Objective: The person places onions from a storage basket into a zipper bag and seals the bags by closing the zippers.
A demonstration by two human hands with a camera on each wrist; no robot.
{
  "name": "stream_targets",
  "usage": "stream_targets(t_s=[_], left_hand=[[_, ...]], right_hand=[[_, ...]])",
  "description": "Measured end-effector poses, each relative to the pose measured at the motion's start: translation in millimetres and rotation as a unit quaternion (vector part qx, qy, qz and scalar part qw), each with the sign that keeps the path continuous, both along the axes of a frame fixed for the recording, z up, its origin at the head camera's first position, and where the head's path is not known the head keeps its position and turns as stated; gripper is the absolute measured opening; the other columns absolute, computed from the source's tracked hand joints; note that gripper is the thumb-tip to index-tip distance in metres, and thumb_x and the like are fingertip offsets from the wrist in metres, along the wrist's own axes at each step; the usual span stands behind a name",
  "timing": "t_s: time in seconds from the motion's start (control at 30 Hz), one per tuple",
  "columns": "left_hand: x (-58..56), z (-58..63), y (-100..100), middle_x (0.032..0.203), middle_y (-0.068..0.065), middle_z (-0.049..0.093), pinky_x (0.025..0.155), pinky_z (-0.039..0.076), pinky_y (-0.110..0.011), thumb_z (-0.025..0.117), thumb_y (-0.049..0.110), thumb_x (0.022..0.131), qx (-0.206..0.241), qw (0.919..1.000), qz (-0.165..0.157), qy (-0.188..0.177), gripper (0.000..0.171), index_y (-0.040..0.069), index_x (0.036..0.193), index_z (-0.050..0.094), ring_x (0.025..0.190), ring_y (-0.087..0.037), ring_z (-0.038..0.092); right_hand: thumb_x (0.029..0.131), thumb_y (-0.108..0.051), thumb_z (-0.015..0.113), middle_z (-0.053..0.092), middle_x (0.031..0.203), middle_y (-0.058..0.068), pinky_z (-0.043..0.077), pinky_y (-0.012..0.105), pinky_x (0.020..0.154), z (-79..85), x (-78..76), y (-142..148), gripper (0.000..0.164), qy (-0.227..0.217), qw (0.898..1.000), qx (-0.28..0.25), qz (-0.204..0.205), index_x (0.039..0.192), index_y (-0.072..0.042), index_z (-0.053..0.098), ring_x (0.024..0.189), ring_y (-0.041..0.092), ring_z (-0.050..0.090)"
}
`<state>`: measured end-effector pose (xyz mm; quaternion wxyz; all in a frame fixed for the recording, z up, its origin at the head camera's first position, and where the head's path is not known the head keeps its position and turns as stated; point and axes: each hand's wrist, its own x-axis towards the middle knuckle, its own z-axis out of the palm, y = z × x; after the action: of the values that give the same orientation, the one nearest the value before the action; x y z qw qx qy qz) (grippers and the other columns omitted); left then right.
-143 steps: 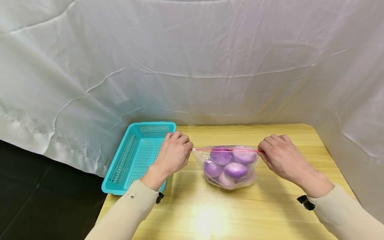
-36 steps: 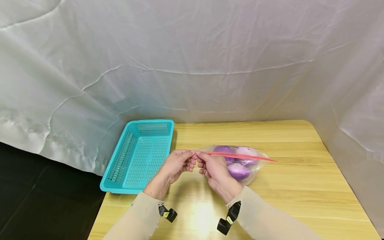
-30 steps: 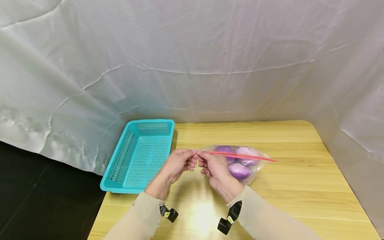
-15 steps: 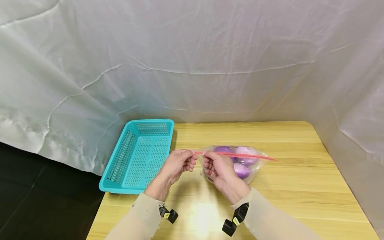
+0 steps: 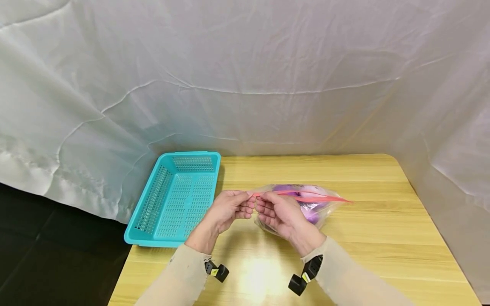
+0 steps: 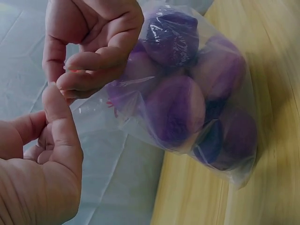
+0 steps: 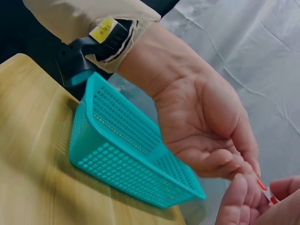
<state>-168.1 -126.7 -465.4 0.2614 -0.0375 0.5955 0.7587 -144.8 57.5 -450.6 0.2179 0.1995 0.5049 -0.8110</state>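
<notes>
A clear zip bag (image 5: 323, 216) with a red seal strip (image 5: 321, 199) stands on the table, filled with several round purple-and-pale things (image 6: 174, 111) whose kind I cannot tell. My left hand (image 5: 226, 209) pinches the strip's left end between thumb and forefinger. Close beside it, my right hand (image 5: 282, 213) pinches the same strip, its other fingers loosely curled. Right of that hand, the strip shows as two lines that part and meet again at the far right end. In the right wrist view, a small white piece (image 7: 268, 193) sits on the strip between the hands.
A turquoise perforated basket (image 5: 132, 231) stands at the table's left edge, left of my hands. Grey cloth (image 5: 291, 85) hangs behind the wooden table (image 5: 383, 238). Dark floor (image 5: 46, 250) lies to the left. A black camera is strapped to each wrist.
From widely spread, my hands came together at the bag's left end. Over the last second my right hand slid slightly right, then back left. The strip's two lines have parted right of it.
</notes>
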Motion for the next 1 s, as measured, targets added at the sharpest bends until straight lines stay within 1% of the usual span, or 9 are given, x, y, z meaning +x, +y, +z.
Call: stream_targets(t_s=[0.1, 0.23, 0.37, 0.57, 0.83, 1.0], left_hand=[[0.1, 0.2, -0.6, 0.079, -0.005, 0.076, 0.064, 0.061, -0.023, 0.053, 0.012, 0.109, 0.007, 1.0000, -0.001, 0.000, 0.027, -0.006, 0.104, 0.072, 0.064, -0.010, 0.072], [0.3, 1.1, -0.7, 0.078, -0.004, 0.076, 0.064, 0.061, -0.024, 0.053, 0.013, 0.110, 0.009, 0.9999, -0.003, 0.002, 0.028, -0.009, 0.106, 0.070, 0.064, -0.010, 0.072], [0.8, 2.2, -0.3, 0.077, -0.003, 0.075, 0.063, 0.061, -0.024, 0.053, 0.014, 0.110, 0.013, 0.9999, -0.002, 0.002, 0.027, -0.004, 0.100, 0.071, 0.062, -0.010, 0.072], [1.3, 1.1, 0.9, 0.074, -0.002, 0.073, 0.060, 0.060, -0.022, 0.056, 0.013, 0.108, 0.014, 0.9999, 0.003, 0.008, 0.027, 0.005, 0.089, 0.073, 0.059, -0.008, 0.069], [1.5, -0.2, 1.0, 0.071, 0.000, 0.070, 0.060, 0.058, -0.021, 0.057, 0.013, 0.108, 0.008, 0.9998, 0.017, 0.004, 0.026, 0.006, 0.088, 0.071, 0.058, -0.007, 0.066], [1.4, -1.3, 0.9, 0.071, 0.000, 0.070, 0.060, 0.059, -0.021, 0.057, 0.012, 0.107, 0.013, 0.9996, 0.026, 0.004, 0.024, 0.005, 0.089, 0.071, 0.058, -0.008, 0.066]], right_hand=[[0.105, -0.014, 0.058, 0.077, 0.086, 0.002, 0.062, 0.025, 0.069, -0.5, -0.9, 3.1, 0.017, -0.006, 1.000, -0.020, 0.011, 0.112, 0.000, 0.066, 0.075, 0.011, 0.076], [0.107, -0.013, 0.056, 0.078, 0.084, 0.003, 0.063, 0.026, 0.071, -1.0, -0.6, 3.9, 0.017, -0.010, 0.999, -0.031, 0.012, 0.111, 0.000, 0.066, 0.076, 0.013, 0.077], [0.107, -0.013, 0.055, 0.078, 0.083, 0.004, 0.063, 0.027, 0.071, -0.4, 0.2, 3.6, 0.018, -0.008, 0.999, -0.032, 0.010, 0.110, 0.000, 0.066, 0.076, 0.013, 0.077], [0.106, -0.012, 0.055, 0.078, 0.082, 0.005, 0.064, 0.029, 0.071, 1.6, 2.0, 5.4, 0.016, -0.014, 0.999, -0.046, -0.002, 0.102, -0.002, 0.068, 0.075, 0.015, 0.078], [0.106, -0.012, 0.056, 0.078, 0.083, 0.006, 0.064, 0.031, 0.075, 0.4, 2.2, 8.5, 0.017, -0.020, 0.998, -0.056, -0.012, 0.098, -0.004, 0.070, 0.077, 0.016, 0.078], [0.106, -0.012, 0.057, 0.078, 0.083, 0.007, 0.064, 0.032, 0.077, -0.1, 1.9, 12.3, 0.018, -0.021, 0.997, -0.065, -0.022, 0.095, -0.006, 0.071, 0.077, 0.017, 0.079]])
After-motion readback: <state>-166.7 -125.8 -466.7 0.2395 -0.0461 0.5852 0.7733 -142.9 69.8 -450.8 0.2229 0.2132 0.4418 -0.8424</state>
